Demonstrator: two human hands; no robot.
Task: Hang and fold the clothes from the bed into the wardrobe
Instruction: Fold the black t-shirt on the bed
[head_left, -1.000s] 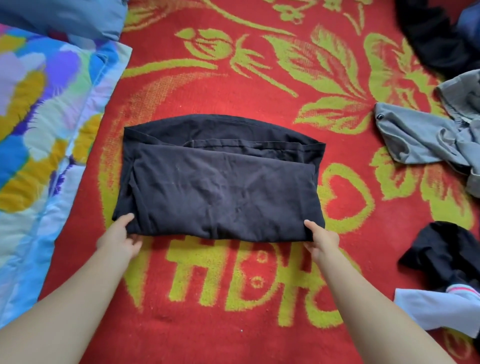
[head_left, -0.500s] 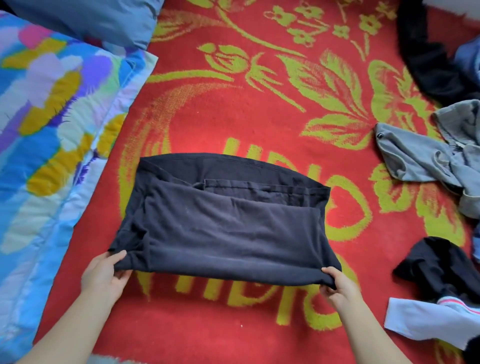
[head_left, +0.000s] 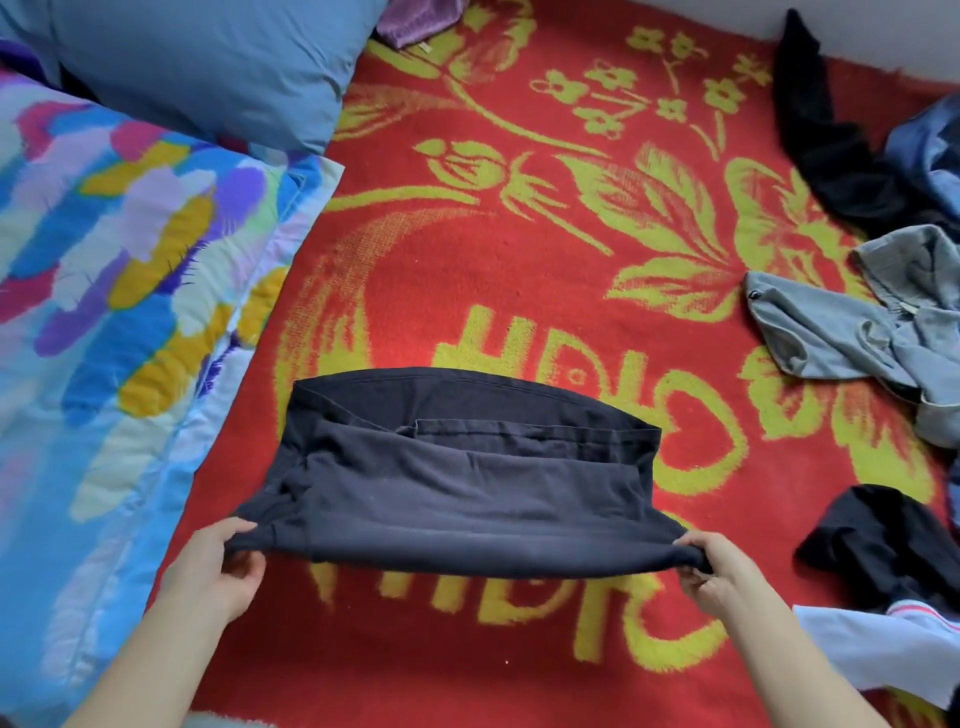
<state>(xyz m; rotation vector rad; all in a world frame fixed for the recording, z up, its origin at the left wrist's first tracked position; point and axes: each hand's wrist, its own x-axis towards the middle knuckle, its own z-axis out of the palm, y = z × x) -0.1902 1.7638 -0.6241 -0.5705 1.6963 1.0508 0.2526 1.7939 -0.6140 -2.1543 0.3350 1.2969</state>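
Note:
A folded black garment (head_left: 467, 467) hangs between my hands above the red and yellow blanket (head_left: 519, 249) that covers the bed. My left hand (head_left: 218, 566) pinches its near left corner. My right hand (head_left: 719, 571) grips its near right corner. The near edge is lifted and pulled taut, while the far edge looks to rest on the blanket. More clothes lie at the right: a grey garment (head_left: 857, 332), a black one (head_left: 893, 540) on a white piece (head_left: 878, 654), and dark clothes (head_left: 841, 150) at the far right corner.
A colourful quilt (head_left: 114, 291) lies along the left side of the bed. A blue pillow (head_left: 208, 57) sits at the top left, with a purple cloth (head_left: 410, 21) behind it. A white wall shows at the top right.
Both hands have taken hold of the black garment's near corners and lifted that edge off the blanket, pulling it toward me. The view has tilted up, showing more of the bed.

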